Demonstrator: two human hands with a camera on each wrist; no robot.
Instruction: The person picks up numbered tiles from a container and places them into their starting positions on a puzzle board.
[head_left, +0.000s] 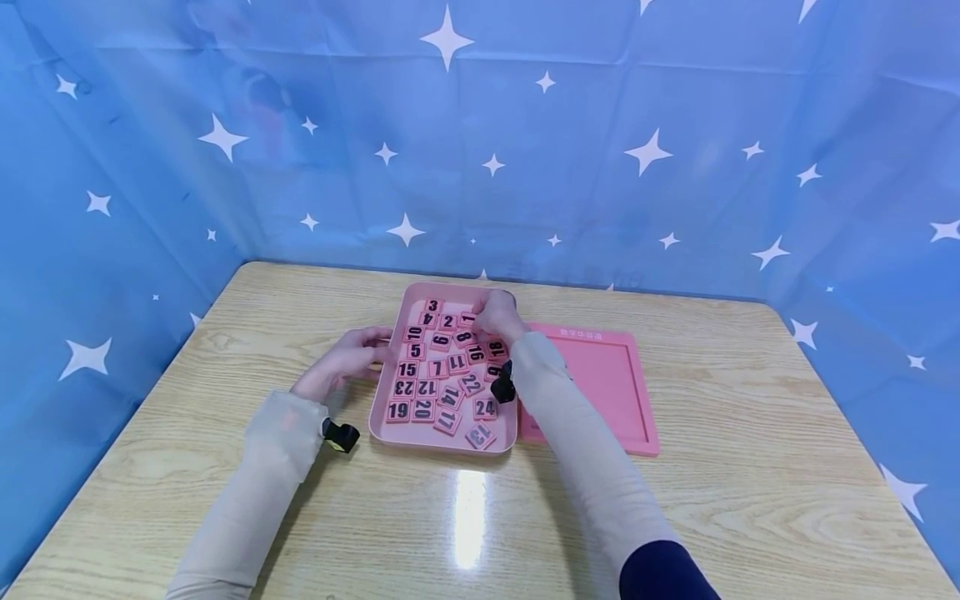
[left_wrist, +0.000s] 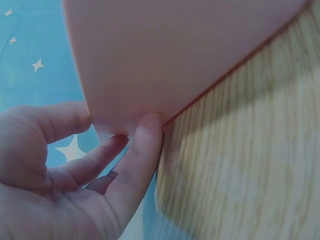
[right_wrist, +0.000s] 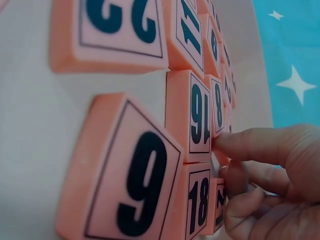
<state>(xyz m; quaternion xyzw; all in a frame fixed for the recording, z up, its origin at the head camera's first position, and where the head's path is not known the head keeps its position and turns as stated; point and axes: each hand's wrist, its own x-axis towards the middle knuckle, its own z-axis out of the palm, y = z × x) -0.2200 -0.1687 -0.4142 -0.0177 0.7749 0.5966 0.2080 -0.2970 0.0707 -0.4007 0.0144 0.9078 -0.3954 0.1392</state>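
A shallow pink tray (head_left: 450, 442) holds many square pink number tiles (head_left: 398, 410), some turned or upside down. My left hand (head_left: 352, 357) is at the tray's left side; in the left wrist view, its fingertips (left_wrist: 149, 125) touch the outer wall. My right hand (head_left: 497, 317) reaches over the tray's far right corner, near the 1 tile (head_left: 467, 319). The right wrist view shows its thumb and curled fingers around the pink edge of a tile (right_wrist: 221, 158), its face hidden. The 16 tile (right_wrist: 200, 112) and 18 tile (right_wrist: 198, 202) lie beside those fingertips.
A flat pink framed board (head_left: 607, 387) lies right of the tray, partly under my right forearm. Both stand on a wood-grain table (head_left: 750, 467). Behind hangs a blue cloth (head_left: 570, 200) with white stars.
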